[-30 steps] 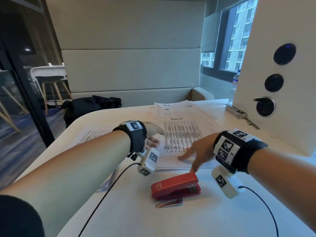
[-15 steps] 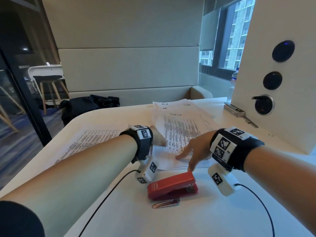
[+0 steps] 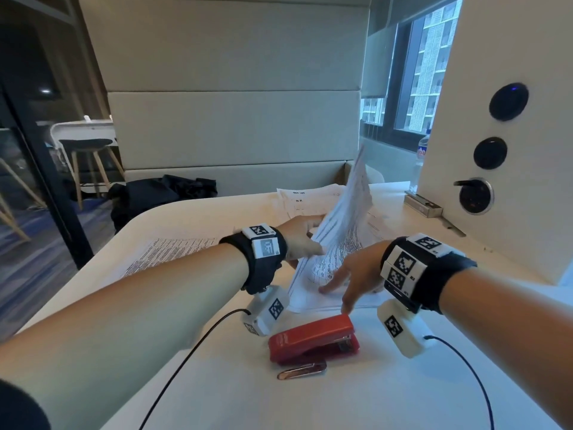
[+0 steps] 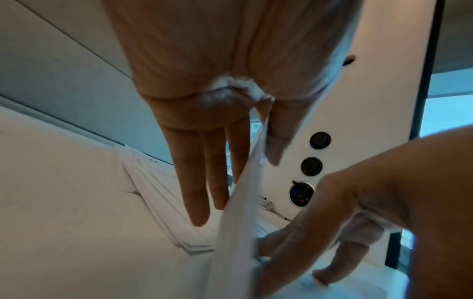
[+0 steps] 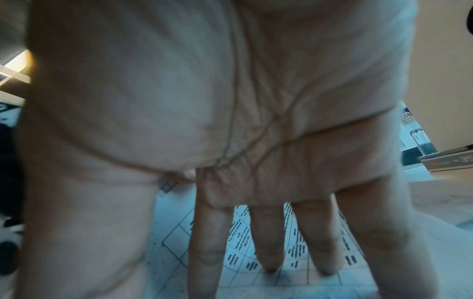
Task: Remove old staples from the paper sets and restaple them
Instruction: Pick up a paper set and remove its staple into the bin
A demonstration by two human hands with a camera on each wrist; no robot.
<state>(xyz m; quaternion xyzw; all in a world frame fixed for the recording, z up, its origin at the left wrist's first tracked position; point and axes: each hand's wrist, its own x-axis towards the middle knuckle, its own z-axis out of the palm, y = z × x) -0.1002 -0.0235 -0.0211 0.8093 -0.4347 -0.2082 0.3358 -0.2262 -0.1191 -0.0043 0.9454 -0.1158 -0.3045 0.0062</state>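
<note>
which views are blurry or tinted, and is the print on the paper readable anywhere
Head view: sharp on the stapler, wide-angle bending at the edges, lifted sheet motion-smeared, its print unreadable. Left wrist view: soft all over, bluish cast, left hand and sheet edge blurred. Right wrist view: right hand fills the frame out of focus; table lines on the paper show, text too blurred to read.

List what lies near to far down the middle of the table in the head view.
Paper clip → red stapler → right hand pressing the paper set → lifted sheet → far paper stack.
</note>
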